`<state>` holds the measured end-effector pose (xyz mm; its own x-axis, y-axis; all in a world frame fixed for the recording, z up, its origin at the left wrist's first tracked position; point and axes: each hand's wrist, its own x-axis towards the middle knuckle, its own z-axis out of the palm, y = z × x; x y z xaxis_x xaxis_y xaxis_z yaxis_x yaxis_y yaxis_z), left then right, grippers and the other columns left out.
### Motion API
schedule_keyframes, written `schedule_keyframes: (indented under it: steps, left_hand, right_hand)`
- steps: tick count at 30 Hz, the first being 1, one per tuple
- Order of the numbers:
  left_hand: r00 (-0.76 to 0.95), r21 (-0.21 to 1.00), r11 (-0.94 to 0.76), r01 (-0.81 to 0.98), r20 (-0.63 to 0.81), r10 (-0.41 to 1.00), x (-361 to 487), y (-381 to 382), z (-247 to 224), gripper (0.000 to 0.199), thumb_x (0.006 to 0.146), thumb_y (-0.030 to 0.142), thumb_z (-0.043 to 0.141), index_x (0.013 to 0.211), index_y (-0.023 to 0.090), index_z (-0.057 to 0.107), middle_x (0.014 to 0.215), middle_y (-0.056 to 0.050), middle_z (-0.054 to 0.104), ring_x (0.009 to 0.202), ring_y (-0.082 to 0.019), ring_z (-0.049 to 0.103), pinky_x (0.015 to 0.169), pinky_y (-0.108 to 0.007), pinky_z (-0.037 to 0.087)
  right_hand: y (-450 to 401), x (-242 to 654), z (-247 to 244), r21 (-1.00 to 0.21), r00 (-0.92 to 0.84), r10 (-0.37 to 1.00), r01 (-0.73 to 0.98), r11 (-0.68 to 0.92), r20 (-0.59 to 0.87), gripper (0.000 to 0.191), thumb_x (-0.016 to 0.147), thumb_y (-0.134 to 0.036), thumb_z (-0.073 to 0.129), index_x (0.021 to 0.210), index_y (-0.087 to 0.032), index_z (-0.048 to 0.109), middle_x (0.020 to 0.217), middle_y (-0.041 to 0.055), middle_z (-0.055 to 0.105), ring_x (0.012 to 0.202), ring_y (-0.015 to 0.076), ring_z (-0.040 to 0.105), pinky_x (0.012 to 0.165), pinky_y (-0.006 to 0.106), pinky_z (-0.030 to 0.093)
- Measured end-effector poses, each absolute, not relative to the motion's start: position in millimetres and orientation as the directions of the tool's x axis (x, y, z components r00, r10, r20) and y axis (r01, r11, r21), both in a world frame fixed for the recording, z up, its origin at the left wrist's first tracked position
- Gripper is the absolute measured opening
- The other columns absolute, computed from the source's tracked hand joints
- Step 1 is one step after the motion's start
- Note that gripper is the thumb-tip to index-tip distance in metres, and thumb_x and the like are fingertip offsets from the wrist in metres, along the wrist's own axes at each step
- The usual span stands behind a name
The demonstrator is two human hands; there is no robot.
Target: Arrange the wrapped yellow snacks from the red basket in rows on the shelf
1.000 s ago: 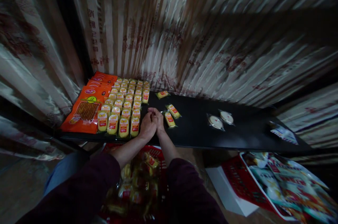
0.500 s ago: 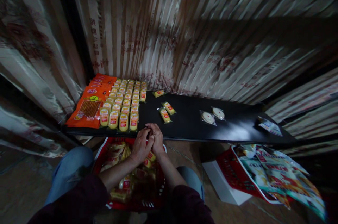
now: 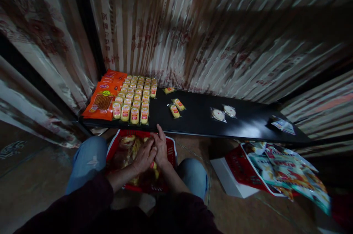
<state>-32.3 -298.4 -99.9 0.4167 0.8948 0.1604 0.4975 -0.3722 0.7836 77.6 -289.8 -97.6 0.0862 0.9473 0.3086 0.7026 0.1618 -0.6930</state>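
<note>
L hand (image 3: 143,156) & R hand (image 3: 160,148) are together over the red basket (image 3: 173,155), just this side of the black shelf (image 3: 197,118). L fingers curl in against the R palm side, one R finger sticks up nr shelf edge; can't tell if anything's pinched btwn them. Step in hand, prob.: handling small yellow packs btwn basket & shelf, hands paused or fiddling mid-way. Next move, I'd judge, calls for parting the hands, then a light grip on one slick wrapper w/o crushing it. Re position: basket packs (image 3: 135,146) lie below & around both hands, partly hidden by them; contact unclear. On shelf, upright pack rows (image 3: 134,115) stand beyond & left of hands, next to orange bags (image 3: 102,101); 3 loose packs (image 3: 174,111) lie flat beyond & slightly right, apart from the rows. White round packs (image 3: 218,115) sit well off to the right.
</note>
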Motion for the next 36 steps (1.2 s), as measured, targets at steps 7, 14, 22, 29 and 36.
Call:
schedule_keyframes:
  steps: [7, 14, 22, 29, 36]
  left_hand:
    - [0.448, 0.64, -0.396, 0.658, 0.091, 0.89, -78.7, -317.1, -151.9, 0.039, 0.086, 0.025, 0.037, 0.119, 0.013, 0.054, 0.129, -0.014, 0.054, 0.13, -0.024, 0.038, 0.109, -0.047, 0.031]
    - [0.391, 0.575, -0.3, 0.761, -0.038, 0.92, -88.3, -323.4, -183.1, 0.051, 0.07, 0.009, 0.049, 0.121, 0.015, 0.054, 0.132, -0.012, 0.051, 0.132, -0.027, 0.034, 0.111, -0.047, 0.025]
    - [0.328, 0.664, -0.21, 0.718, -0.056, 0.943, -81.5, -317.8, -161.8, 0.045, 0.071, 0.006, 0.047, 0.112, 0.017, 0.059, 0.121, -0.01, 0.059, 0.12, -0.024, 0.048, 0.106, -0.043, 0.034]
    - [0.33, 0.745, -0.173, 0.644, -0.066, 0.942, -78.6, -318.3, -176.1, 0.058, 0.072, 0.001, 0.04, 0.128, 0.015, 0.047, 0.127, -0.008, 0.056, 0.122, -0.018, 0.046, 0.108, -0.039, 0.034]
    - [0.416, 0.715, -0.243, 0.655, -0.073, 0.907, -76.5, -325.7, -179.8, 0.061, 0.073, 0.002, 0.038, 0.133, 0.015, 0.043, 0.135, -0.008, 0.05, 0.135, -0.018, 0.03, 0.113, -0.041, 0.022]
  right_hand:
    - [-322.6, 64.9, -120.5, -0.53, -0.102, 0.989, 0.835, 0.145, 0.108, 0.035, 0.073, -0.006, 0.052, 0.105, -0.013, 0.064, 0.144, 0.0138, 0.035, 0.137, 0.0261, 0.021, 0.109, 0.045, 0.027]
    - [-332.1, 66.8, -156.0, -0.587, -0.12, 0.986, 0.809, 0.028, -0.118, 0.029, 0.073, -0.009, 0.055, 0.099, -0.015, 0.067, 0.119, 0.0141, 0.06, 0.119, 0.0239, 0.048, 0.105, 0.04, 0.035]
    - [-320.0, 70.0, -156.6, -0.597, 0.031, 0.994, 0.798, -0.089, -0.107, 0.027, 0.079, -0.008, 0.046, 0.095, -0.017, 0.066, 0.1, 0.0102, 0.068, 0.095, 0.0193, 0.062, 0.089, 0.032, 0.046]
    - [-319.1, 56.2, -162.8, -0.734, 0.057, 0.994, 0.671, -0.104, -0.088, 0.04, 0.078, -0.012, 0.048, 0.116, -0.018, 0.058, 0.117, 0.0087, 0.062, 0.113, 0.0189, 0.055, 0.101, 0.036, 0.039]
    - [-307.3, 61.7, -173.3, -0.741, 0.196, 0.947, 0.591, -0.32, -0.254, 0.039, 0.081, -0.016, 0.047, 0.118, -0.022, 0.057, 0.116, 0.0065, 0.063, 0.112, 0.0185, 0.056, 0.102, 0.037, 0.039]
